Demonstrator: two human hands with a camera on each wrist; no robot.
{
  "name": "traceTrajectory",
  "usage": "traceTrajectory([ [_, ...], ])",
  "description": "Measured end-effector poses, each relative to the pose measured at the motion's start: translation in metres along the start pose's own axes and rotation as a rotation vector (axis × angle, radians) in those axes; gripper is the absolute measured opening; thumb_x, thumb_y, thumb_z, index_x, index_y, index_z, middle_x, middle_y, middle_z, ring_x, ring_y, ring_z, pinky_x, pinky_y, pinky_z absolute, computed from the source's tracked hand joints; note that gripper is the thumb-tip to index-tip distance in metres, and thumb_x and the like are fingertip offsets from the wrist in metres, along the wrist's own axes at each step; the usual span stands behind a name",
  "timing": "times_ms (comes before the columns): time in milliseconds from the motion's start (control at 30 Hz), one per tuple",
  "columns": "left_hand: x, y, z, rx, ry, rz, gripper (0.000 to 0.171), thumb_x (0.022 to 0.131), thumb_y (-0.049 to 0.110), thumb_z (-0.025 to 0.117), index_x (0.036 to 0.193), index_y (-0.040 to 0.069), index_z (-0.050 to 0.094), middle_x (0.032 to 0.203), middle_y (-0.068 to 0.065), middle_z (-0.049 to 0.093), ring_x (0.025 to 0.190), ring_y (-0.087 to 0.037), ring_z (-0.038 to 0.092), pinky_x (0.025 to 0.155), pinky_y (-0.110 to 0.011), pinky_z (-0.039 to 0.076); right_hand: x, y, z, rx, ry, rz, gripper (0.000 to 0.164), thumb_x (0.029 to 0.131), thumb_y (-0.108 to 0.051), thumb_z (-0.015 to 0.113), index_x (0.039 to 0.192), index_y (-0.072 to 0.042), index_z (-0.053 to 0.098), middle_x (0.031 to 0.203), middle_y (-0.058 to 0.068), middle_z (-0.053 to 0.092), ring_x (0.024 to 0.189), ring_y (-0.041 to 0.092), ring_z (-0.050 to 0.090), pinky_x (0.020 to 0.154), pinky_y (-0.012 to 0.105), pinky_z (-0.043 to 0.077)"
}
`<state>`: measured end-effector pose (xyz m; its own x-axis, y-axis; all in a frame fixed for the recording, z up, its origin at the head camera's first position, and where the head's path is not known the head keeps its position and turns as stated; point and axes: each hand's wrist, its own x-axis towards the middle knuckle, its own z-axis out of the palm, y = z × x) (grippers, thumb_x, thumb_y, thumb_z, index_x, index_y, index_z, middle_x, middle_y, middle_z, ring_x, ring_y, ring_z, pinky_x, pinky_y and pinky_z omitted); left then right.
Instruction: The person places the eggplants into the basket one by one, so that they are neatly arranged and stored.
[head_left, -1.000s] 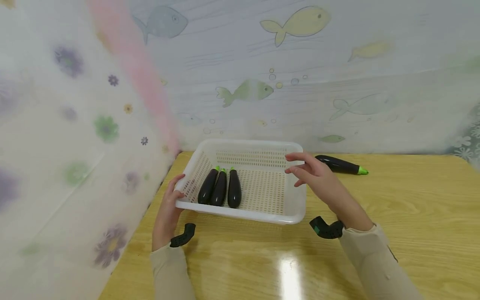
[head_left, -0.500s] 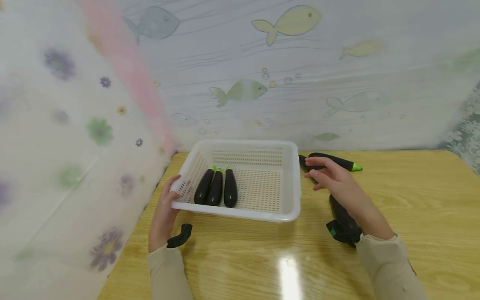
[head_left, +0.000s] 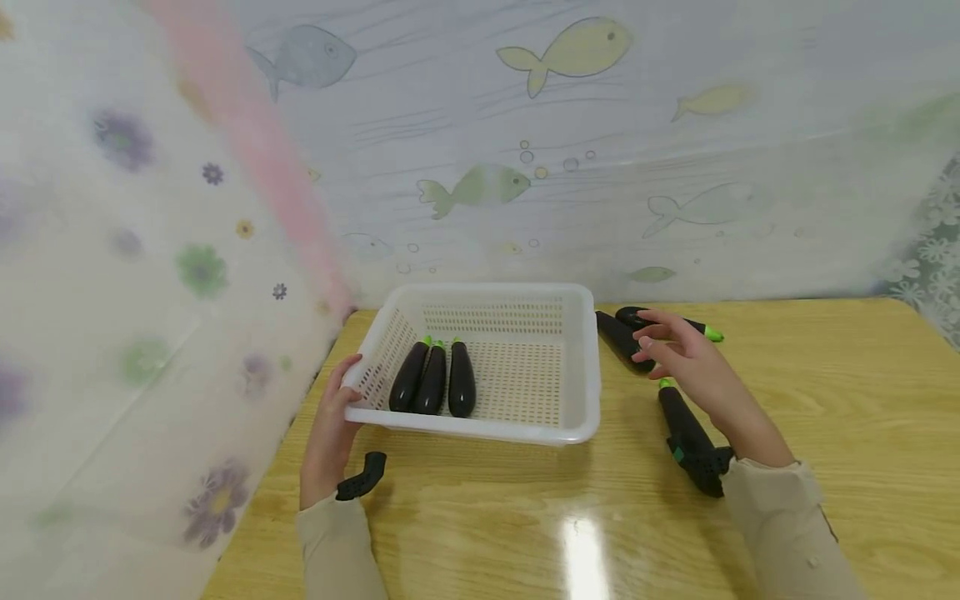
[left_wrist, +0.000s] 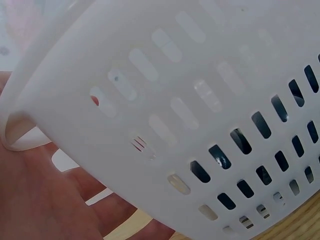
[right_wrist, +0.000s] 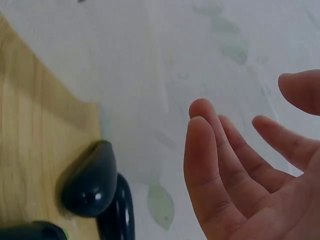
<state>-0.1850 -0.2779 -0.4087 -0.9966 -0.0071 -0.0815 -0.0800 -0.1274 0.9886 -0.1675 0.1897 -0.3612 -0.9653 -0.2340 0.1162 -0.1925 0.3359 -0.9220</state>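
In the head view, my left hand grips the left side of a white slotted plastic basket. The left wrist view has that hand at the basket's wall, fingers passing beneath it. Three dark eggplants with green stems, one being the nearest to the middle, lie inside at the left. My right hand hovers right of the basket, fingers loosely bent and apart, holding nothing. Below and behind it are three more eggplants: one beside the basket, one at the back, one under the wrist.
All this rests on a light wooden table. A wall covering printed with fish rises behind its back edge, and a flowered one stands close on the left. Each wrist wears a black camera mount, such as the left one.
My right hand has moved right, from over the basket's right rim to above the loose eggplants. Two of those have come into view from behind the hand and arm. The left hand keeps its grip.
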Motion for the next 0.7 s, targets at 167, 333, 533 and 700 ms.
traceTrajectory([
  [167,-0.001,0.000,-0.001,-0.003,0.011,-0.006,0.055,0.085,0.002,0.030,0.136,0.023,0.029,0.140,-0.002,0.017,0.118,-0.027,0.024,0.087,-0.040,0.031,0.001,0.008,-0.009,-0.014,0.031,0.030,0.057,0.093,-0.038,0.037,0.141,-0.014,0.020,0.123,0.016,0.043,0.095,0.016,0.056,0.074,0.037,0.046],
  [333,0.000,0.000,0.000,-0.012,0.006,0.002,0.055,0.085,0.002,0.031,0.137,0.022,0.029,0.140,-0.002,0.017,0.119,-0.028,0.024,0.088,-0.042,0.030,-0.001,0.013,-0.018,-0.056,0.003,0.073,0.060,0.093,-0.043,0.034,0.142,-0.012,0.017,0.122,0.020,0.043,0.100,0.029,0.053,0.076,0.040,0.045],
  [533,-0.003,0.003,0.003,0.002,-0.010,0.004,0.055,0.086,0.003,0.029,0.137,0.022,0.027,0.141,-0.002,0.016,0.121,-0.028,0.023,0.091,-0.044,0.028,-0.003,0.022,-0.023,-0.154,-0.061,0.144,0.060,0.093,-0.043,0.033,0.140,-0.008,0.021,0.120,0.019,0.044,0.104,0.035,0.049,0.079,0.044,0.044],
  [700,0.000,-0.002,-0.002,0.003,0.004,-0.001,0.054,0.086,0.003,0.029,0.136,0.025,0.029,0.141,-0.001,0.016,0.121,-0.028,0.023,0.090,-0.043,0.029,-0.004,0.023,-0.022,-0.258,-0.119,0.162,0.060,0.093,-0.042,0.036,0.138,-0.004,0.024,0.120,0.022,0.045,0.100,0.034,0.051,0.077,0.044,0.044],
])
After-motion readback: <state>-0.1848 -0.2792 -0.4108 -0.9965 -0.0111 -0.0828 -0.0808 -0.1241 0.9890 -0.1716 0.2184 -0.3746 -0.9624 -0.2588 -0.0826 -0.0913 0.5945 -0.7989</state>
